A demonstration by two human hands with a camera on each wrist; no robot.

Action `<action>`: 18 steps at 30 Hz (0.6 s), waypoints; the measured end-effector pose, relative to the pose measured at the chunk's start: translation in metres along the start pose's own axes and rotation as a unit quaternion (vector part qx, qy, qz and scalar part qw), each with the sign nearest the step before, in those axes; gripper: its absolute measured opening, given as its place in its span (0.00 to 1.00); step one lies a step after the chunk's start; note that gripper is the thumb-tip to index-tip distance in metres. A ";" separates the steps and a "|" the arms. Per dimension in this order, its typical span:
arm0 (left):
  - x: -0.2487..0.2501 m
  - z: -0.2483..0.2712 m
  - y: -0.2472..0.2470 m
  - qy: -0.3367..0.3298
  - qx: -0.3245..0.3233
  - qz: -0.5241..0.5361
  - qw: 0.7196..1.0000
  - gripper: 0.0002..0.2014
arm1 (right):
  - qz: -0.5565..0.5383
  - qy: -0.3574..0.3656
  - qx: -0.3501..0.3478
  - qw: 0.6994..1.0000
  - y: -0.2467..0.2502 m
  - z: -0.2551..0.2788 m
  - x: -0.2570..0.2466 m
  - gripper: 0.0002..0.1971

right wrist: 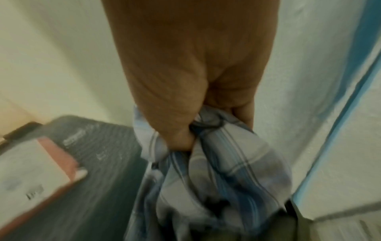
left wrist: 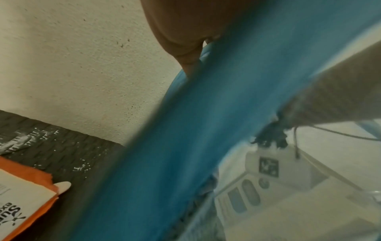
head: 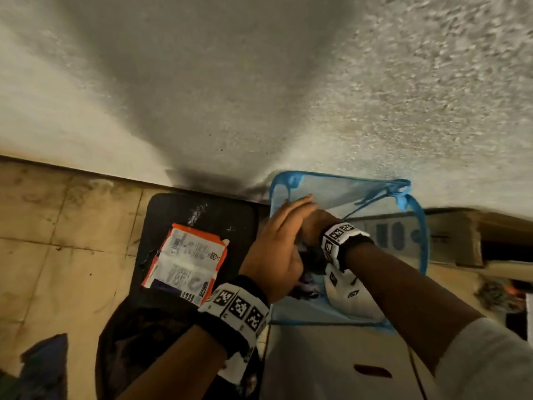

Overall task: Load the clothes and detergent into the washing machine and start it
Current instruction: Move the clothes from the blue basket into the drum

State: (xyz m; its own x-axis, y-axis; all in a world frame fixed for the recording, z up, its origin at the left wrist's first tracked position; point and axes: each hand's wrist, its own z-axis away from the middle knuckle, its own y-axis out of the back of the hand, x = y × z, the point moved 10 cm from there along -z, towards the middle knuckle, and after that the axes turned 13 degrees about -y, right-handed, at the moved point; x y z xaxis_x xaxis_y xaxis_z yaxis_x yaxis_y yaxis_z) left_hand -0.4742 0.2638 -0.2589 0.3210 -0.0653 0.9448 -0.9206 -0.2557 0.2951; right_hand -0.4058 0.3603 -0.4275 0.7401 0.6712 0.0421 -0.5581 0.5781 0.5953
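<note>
Right hand (right wrist: 185, 78): fingers (right wrist: 175, 130) curled tight round a bunched checked cloth (right wrist: 216, 163), blue, grey and white, soft and crumpled; the grip is seen plainly in the right wrist view, the cloth hanging below the fist. Left hand (head: 277, 243): fingers (head: 294, 209) held straight and pressed together, laid against the near-left wall of a blue mesh basket (head: 415, 215); in the left wrist view a fingertip (left wrist: 189, 63) is seen touching the blue fabric rim (left wrist: 164, 146). Whether anything is gripped by the left hand cannot be told. Basket: thin see-through mesh, bright blue fabric edging, roughly square mouth, set against the far wall; more clothes are seen inside as a dark and pale heap under the hands. Both wrists are strapped with white bands bearing black square markers, and both forearms are stretched forward, the hands meeting over the basket's left side, the right wrist inside the mouth. Detergent packet (head: 184, 261): flat, orange-edged with white printed panel, torn open at the top, lying on a black ribbed mat (head: 230, 215) just left of the basket; white powder specks are scattered on the mat. Wall (head: 259, 82): rough, pale plaster. Floor (head: 57, 226) at left: worn beige tiles.
</note>
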 end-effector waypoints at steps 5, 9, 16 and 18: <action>0.020 -0.008 -0.025 0.030 -0.072 0.006 0.997 0.36 | 0.015 -0.010 -0.041 0.999 0.087 0.113 0.013 0.15; 0.049 -0.024 -0.030 0.036 -0.116 0.014 0.992 0.48 | -0.028 -0.025 0.028 0.999 0.137 0.182 0.053 0.16; 0.089 -0.040 -0.042 0.040 -0.032 0.014 0.999 0.43 | -0.152 -0.085 0.082 0.981 0.161 0.276 0.118 0.11; 0.084 -0.029 -0.051 0.053 -0.020 0.019 0.998 0.41 | -0.173 -0.086 0.077 0.978 0.152 0.286 0.121 0.12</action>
State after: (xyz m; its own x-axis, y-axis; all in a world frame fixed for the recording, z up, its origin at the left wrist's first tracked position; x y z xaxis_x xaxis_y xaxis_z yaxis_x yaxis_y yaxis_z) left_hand -0.4067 0.2990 -0.1903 0.2617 0.0279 0.9648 -0.9405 -0.2171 0.2614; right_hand -0.2932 0.3965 -0.1026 0.9339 0.3529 -0.0568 -0.2105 0.6714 0.7105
